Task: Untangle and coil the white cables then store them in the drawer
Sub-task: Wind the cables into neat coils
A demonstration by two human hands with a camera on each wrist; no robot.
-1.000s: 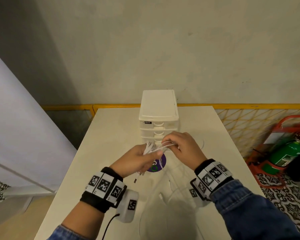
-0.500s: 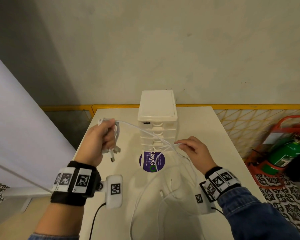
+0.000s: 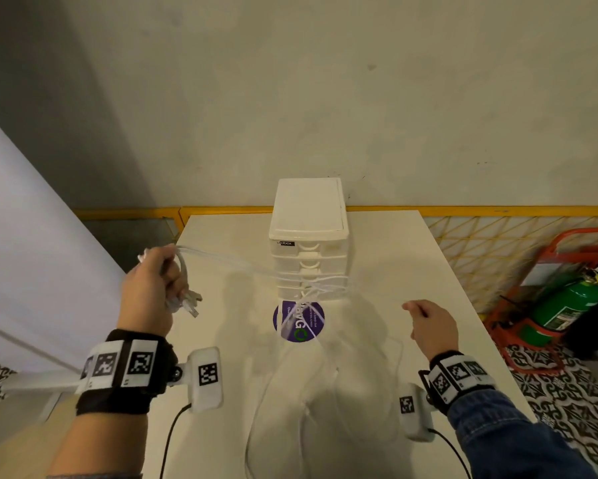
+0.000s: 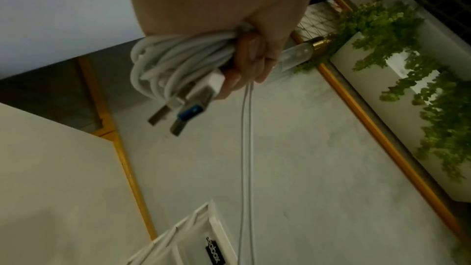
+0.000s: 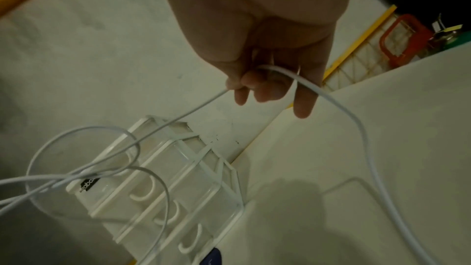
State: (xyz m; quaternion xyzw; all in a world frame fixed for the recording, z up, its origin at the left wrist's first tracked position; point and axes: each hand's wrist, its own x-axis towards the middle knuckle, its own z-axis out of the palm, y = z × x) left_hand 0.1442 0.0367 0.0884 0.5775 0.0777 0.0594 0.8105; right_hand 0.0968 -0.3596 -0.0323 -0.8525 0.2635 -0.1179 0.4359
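Against a plain grey wall, our white bench (image 3: 387, 257) carries a small white drawer unit (image 3: 308, 236) at its far middle, all drawers shut, with a purple round sticker (image 3: 299, 321) on the bench just in front of it.

We hold our hands wide apart, and that looks deliberate: spreading them draws the white cables (image 3: 242, 267) taut so the crossing strands show. Our left hand (image 3: 152, 292) is lifted at the left edge of the bench, fingers curled round a bundle of coiled loops (image 4: 173, 67) with two USB plugs (image 4: 178, 116) sticking out below (this acts as the anchor, we judge). Our right hand (image 3: 432, 326) sits low on the right, thumb and forefinger pinching a single strand (image 5: 198, 106), which bends through the fingers and trails off toward the near side.

Between the hands, the strands cross in a loose knot in front of the drawers, and slack loops (image 3: 290, 402) lie on the near bench. By our reckoning untangling is mid-way; nothing is stored yet.
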